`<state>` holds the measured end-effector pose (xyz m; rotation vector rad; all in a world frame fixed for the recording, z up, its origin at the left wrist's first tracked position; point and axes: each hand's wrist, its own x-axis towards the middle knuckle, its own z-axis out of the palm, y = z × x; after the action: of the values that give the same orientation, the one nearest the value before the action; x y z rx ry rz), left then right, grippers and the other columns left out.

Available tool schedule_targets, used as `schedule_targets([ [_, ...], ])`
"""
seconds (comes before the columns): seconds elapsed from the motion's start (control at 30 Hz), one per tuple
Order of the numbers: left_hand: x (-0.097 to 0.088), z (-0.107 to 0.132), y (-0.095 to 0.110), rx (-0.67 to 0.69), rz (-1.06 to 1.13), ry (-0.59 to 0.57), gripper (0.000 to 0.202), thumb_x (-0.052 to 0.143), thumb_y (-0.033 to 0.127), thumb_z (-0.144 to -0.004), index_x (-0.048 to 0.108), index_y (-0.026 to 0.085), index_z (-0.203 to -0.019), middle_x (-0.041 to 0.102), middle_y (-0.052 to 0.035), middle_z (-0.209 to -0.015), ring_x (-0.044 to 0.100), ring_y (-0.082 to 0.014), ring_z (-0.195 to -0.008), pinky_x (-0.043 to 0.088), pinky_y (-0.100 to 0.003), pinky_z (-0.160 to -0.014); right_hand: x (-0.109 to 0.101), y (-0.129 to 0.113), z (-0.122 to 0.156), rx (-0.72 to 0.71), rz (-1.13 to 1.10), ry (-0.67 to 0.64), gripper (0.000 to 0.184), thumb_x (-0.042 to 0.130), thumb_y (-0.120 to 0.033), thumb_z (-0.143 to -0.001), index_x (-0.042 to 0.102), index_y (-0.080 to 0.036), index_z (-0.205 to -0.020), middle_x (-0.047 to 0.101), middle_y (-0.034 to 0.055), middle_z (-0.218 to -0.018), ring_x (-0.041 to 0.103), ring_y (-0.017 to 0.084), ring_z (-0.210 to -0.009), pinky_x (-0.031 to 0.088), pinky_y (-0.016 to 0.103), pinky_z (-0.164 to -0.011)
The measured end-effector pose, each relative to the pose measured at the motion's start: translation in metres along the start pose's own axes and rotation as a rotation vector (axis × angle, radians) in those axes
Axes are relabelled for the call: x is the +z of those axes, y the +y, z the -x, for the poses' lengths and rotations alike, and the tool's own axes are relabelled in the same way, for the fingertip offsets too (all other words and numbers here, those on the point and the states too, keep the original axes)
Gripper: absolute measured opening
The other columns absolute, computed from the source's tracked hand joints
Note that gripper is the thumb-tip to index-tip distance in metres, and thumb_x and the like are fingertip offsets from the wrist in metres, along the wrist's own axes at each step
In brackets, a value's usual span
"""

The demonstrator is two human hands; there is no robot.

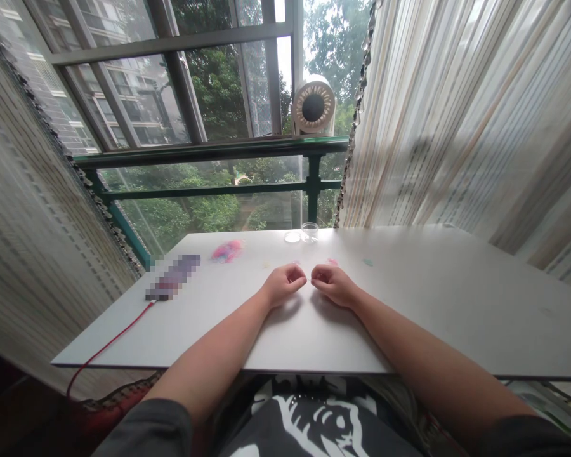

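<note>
My left hand and my right hand are just above the middle of the white table, fingertips facing each other with a narrow gap. Both are closed in a pinch. A faint thin line seems to span the gap, too small to name. Just behind the fingers lie small pink bits, partly hidden by the hands. To the right of them is a small green piece. Farther left lies a loose pink, purple and blue pile, its kind unclear.
At the table's back edge stand a clear round container and a flat clear lid. A pixelated phone-like object with a red cable lies on the left. A white fan-like device sits by the window railing. Curtains hang on both sides.
</note>
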<state>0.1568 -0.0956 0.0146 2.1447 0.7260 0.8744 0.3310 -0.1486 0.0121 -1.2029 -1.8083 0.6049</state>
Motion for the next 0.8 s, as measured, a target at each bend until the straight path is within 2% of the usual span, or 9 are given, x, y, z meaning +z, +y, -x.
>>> schedule_targets([
  [0.23,-0.0002,-0.0001,-0.0001,-0.008,0.010,-0.003,0.016,0.054,0.030,-0.071,0.058,0.015,-0.074,0.057,0.0001,-0.068,0.047,-0.0085,-0.059,0.038,-0.021,-0.057,0.0008,0.0016,-0.0013,0.000,0.030,0.030,0.005,0.051,-0.021,-0.068,0.052,-0.016,-0.067,0.041,-0.0047,-0.052,0.035,0.008,-0.049,0.030,0.021,-0.049],
  [0.8,0.0025,0.0002,-0.0013,-0.016,0.021,-0.008,0.013,0.052,0.027,-0.071,0.055,0.015,-0.070,0.052,0.0015,-0.064,0.045,-0.0084,-0.059,0.036,-0.020,-0.056,0.0025,0.0008,-0.0011,0.028,-0.003,-0.004,0.008,0.052,-0.024,-0.068,0.053,-0.016,-0.066,0.040,-0.0048,-0.051,0.034,0.007,-0.048,0.028,0.021,-0.047],
])
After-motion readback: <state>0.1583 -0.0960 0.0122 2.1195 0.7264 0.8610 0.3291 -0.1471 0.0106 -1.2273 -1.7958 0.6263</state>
